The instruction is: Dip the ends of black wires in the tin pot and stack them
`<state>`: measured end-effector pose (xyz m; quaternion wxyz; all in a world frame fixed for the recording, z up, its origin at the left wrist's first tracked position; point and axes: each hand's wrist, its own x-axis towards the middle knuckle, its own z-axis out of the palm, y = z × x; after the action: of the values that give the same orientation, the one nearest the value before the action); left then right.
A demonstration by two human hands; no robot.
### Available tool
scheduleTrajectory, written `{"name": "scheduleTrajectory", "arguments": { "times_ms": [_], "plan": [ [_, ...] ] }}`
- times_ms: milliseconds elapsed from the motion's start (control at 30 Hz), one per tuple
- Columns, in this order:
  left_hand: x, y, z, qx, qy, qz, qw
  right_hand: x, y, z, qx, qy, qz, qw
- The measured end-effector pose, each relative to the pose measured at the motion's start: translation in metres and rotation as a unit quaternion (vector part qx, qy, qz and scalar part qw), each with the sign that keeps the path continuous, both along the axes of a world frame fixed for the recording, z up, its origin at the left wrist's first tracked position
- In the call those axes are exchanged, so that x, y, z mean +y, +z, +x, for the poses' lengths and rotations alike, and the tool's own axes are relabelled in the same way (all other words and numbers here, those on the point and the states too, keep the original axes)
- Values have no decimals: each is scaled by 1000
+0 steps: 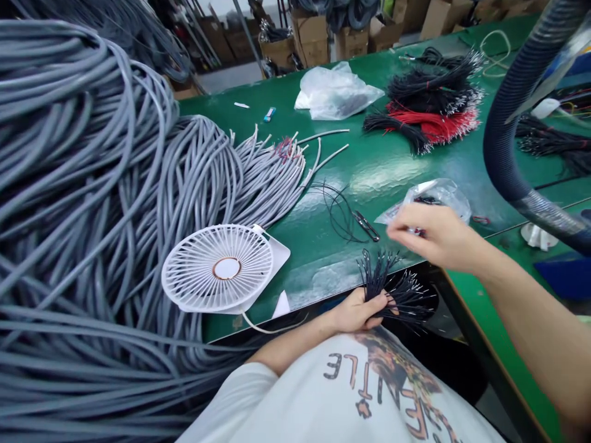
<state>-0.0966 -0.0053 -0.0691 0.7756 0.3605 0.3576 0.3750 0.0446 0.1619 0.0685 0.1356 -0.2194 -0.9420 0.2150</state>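
Note:
Close to my body, my left hand (364, 309) is wrapped round a bundle of thin black wires (409, 295) whose stripped or tinned tips fan out upward. My right hand (431, 232) is raised above the table edge, its fingers curled together in a pinch. Whatever lies between those fingertips is too small to make out. Behind that hand lies a clear plastic bag (446, 192) with small dark pieces in it. Just left of the right hand, small thread snips (366, 226) rest on the green table beside a few loose black wires (339, 209).
Thick grey cables (83, 184) are heaped along the left. A white fan (226, 268) stands in front of them. Farther back are a white plastic bag (339, 92) and bundles of black and red wires (429, 120). A dark flexible hose (503, 135) hangs at the right.

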Motion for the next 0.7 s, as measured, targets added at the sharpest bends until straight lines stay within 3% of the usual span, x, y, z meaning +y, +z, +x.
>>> {"name": "scheduleTrajectory", "arguments": {
  "times_ms": [100, 233, 367, 567, 700],
  "plan": [
    [7, 5, 6, -21, -21, 23, 999, -35, 3, 41, -58, -7, -15, 998],
    [14, 9, 19, -31, -49, 19, 998, -63, -16, 64, -161, -73, 19, 984],
    [17, 15, 28, -14, -66, 8, 998, -52, -19, 74, -138, -56, -6, 989],
    [16, 22, 31, -1, -55, -7, 998, -16, -1, 86, -63, -171, -28, 983],
    [18, 19, 29, -2, -36, -2, 999, -28, 7, 81, -51, -97, -74, 991]
  ]
}}
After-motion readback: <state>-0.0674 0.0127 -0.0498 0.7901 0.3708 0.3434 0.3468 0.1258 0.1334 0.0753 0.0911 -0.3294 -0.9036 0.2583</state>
